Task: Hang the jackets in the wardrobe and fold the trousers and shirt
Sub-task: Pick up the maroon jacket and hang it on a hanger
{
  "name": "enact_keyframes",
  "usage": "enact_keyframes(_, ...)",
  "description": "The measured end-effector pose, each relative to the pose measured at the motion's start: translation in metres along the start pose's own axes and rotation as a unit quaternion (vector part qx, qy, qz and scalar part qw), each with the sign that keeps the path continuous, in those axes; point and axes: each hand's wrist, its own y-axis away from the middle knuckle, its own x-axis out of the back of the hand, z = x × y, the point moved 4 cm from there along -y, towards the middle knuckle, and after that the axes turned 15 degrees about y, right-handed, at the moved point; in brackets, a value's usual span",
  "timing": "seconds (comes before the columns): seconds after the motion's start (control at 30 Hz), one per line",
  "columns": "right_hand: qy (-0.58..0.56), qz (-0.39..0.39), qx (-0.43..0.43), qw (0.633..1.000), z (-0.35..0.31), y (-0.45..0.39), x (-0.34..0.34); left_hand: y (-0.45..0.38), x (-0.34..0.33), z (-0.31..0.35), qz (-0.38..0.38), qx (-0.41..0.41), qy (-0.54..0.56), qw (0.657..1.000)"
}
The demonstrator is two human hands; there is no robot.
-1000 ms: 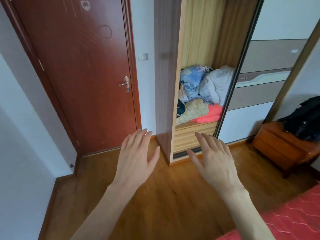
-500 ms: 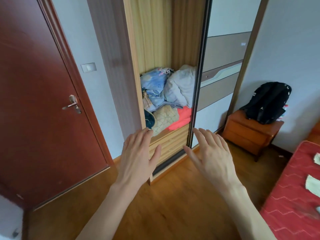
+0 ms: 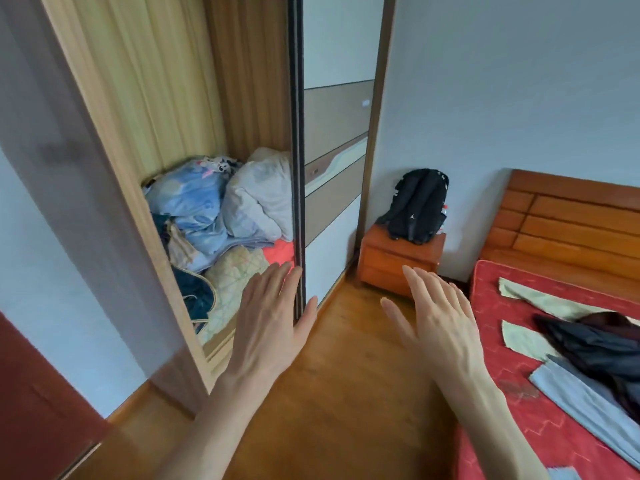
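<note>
My left hand [image 3: 268, 320] was stretched out flat, fingers straight and together, its grip wide and holding nothing; it hung in front of the dark edge of the sliding door [image 3: 297, 161] of the wardrobe [image 3: 114, 109]. My right hand [image 3: 438, 317] was just as flat and bare, thumb spread, grip wide, above the wooden floor [image 3: 346, 393] between the wardrobe and the bed [image 3: 502, 403]. Behind my left hand the wardrobe stood open, with a heap of bedding [image 3: 221, 209] piled on its lower shelf: blue and pale grey bundles on top, a cream quilted piece and something coral-red below. Off to my right, the task's clothes lay on the red bed cover: a dark jacket [image 3: 588, 344] crumpled near the edge, a grey-blue garment [image 3: 581, 400] stretched out beside and partly under it, and pale green pieces [image 3: 540, 299] further up; I could not tell which was shirt and which trousers. Beyond, a black backpack [image 3: 417, 206] sat upright on an orange-brown nightstand [image 3: 391, 261] against the wall, next to the wooden headboard [image 3: 568, 223].
</note>
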Motion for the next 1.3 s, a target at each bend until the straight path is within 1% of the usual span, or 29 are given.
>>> enact_keyframes(0.23, 0.038, 0.025, -0.109, 0.993, -0.001, -0.069, -0.026, -0.108, -0.042, -0.044, -0.005, -0.083, 0.056, 0.995)
enact_keyframes(0.47, 0.098, 0.022, -0.209, 0.973, 0.037, -0.082, -0.039, -0.183, -0.102, -0.029, -0.067, -0.148, 0.128, 0.978)
enact_keyframes(0.63, 0.130, 0.016, -0.286, 0.949, 0.076, -0.077, -0.046, -0.216, -0.156, 0.005, -0.103, -0.193, 0.181, 0.959)
enact_keyframes(0.8, 0.150, 0.023, -0.350, 0.924, 0.120, -0.073, -0.051, -0.241, -0.208, 0.050, -0.121, -0.248, 0.219, 0.936)
enact_keyframes(1.0, 0.165, 0.030, -0.412, 0.896, 0.182, -0.090, -0.073, -0.282, -0.275, 0.109, -0.149, -0.303, 0.236, 0.911)
enact_keyframes(1.13, 0.176, 0.025, -0.447, 0.877, 0.228, -0.101, -0.082, -0.314, -0.312, 0.158, -0.168, -0.346, 0.253, 0.888)
enact_keyframes(1.3, 0.191, 0.040, -0.486, 0.852, 0.283, -0.103, -0.086, -0.344, -0.359, 0.212, -0.179, -0.381, 0.289, 0.860)
